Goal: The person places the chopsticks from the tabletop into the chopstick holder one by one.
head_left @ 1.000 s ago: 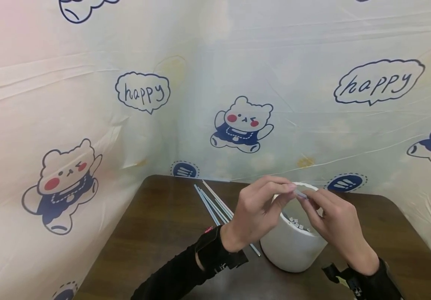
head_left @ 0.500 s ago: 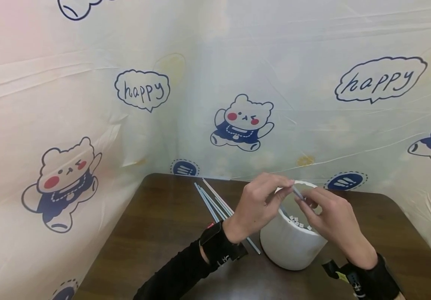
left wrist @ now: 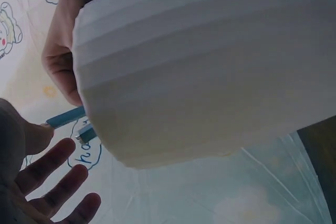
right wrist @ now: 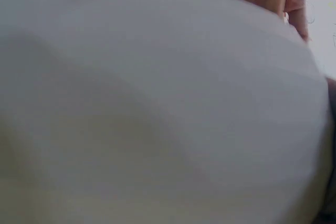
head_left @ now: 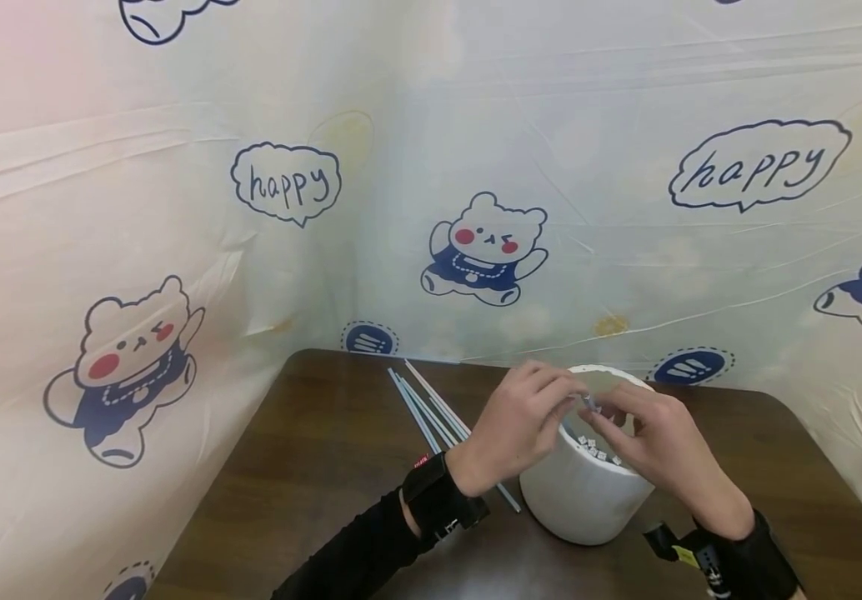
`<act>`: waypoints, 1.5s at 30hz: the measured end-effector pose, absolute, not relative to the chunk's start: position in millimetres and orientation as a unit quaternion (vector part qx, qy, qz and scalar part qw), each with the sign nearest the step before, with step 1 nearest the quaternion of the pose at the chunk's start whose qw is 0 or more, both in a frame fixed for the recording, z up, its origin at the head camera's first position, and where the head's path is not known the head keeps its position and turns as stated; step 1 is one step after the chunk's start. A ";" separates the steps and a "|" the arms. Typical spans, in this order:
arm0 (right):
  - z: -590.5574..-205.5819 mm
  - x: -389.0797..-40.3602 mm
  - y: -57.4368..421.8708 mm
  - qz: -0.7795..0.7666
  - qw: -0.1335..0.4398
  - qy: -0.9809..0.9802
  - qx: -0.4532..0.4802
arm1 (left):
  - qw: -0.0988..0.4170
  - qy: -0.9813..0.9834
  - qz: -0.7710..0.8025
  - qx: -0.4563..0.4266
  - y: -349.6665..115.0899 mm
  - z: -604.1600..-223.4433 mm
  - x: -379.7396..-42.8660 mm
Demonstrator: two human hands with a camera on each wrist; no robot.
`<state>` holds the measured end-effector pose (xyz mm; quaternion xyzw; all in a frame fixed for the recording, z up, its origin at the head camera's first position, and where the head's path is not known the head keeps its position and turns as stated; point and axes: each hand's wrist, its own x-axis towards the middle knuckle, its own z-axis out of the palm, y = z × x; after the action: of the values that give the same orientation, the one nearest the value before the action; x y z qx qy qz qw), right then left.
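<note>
In the head view, my left hand (head_left: 513,429) and right hand (head_left: 656,429) meet over the mouth of a white round pot (head_left: 577,504). Between their fingertips they pinch a small light-blue strip (head_left: 591,403), mostly covered by the fingers. From below, the left wrist view shows the blue strip (left wrist: 64,117) running from the left thumb towards the right hand (left wrist: 62,61), and a second blue end close by. The other left fingers spread loosely there. Several small white pieces with dark marks (head_left: 600,452) lie inside the pot. Its wall (right wrist: 157,93) fills most of the right wrist view.
Several long, thin blue and white strips (head_left: 413,410) lie on the dark wooden table (head_left: 311,467), left of the pot, partly behind my left hand. A small red tag (head_left: 421,460) shows beside the left wrist strap. A printed curtain (head_left: 371,233) surrounds the table's back and sides.
Both hands have come slightly lower and closer together over the pot, bringing the small blue strip down with them. More of it is now covered by fingers. The pot and long strips have stayed put.
</note>
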<state>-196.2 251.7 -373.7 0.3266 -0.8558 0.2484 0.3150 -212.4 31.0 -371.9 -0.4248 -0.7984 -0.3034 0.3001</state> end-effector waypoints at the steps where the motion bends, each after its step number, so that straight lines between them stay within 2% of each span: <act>1: -373.8 -196.9 252.4 0.255 0.308 -0.853 0.335 | 0.297 -0.803 -0.292 -0.426 31.2 -373.8 -212.2; 6: -375.7 -199.2 255.9 0.274 0.288 -0.840 0.370 | 0.280 -0.815 -0.251 -0.442 32.1 -382.2 -211.5; 10: -376.5 -199.7 257.8 0.290 0.289 -0.830 0.377 | 0.305 -0.811 -0.251 -0.431 29.0 -387.3 -215.0; 15: -374.0 -199.6 257.6 0.312 0.337 -0.811 0.363 | 0.343 -0.798 -0.294 -0.398 15.5 -388.6 -230.2; 18: -370.6 -195.6 255.5 0.309 0.369 -0.800 0.360 | 0.344 -0.809 -0.300 -0.370 1.3 -391.4 -248.8; 21: -363.4 -186.3 249.9 0.302 0.393 -0.787 0.368 | 0.313 -0.848 -0.277 -0.327 -15.0 -400.0 -273.2; 24: -351.5 -173.5 237.1 0.296 0.423 -0.762 0.390 | 0.255 -0.896 -0.232 -0.280 -29.6 -413.0 -300.0; 27: -340.1 -163.4 215.4 0.301 0.463 -0.707 0.442 | 0.202 -0.932 -0.178 -0.241 -44.5 -430.5 -325.8; 30: -337.7 -154.1 197.8 0.293 0.475 -0.671 0.489 | 0.156 -0.957 -0.138 -0.202 -55.9 -448.2 -345.0; 39: -372.5 -129.3 181.0 0.258 0.357 -0.728 0.525 | 0.035 -0.985 -0.079 -0.148 -64.2 -480.6 -371.2; 45: -399.8 -124.6 174.5 0.219 0.281 -0.779 0.516 | -0.002 -0.988 -0.069 -0.141 -66.6 -505.0 -385.9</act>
<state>-124.6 174.5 -399.8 0.5162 -0.7785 0.2195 0.2814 -385.9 -66.6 -505.0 -0.1412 -0.9876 -0.0688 -0.0017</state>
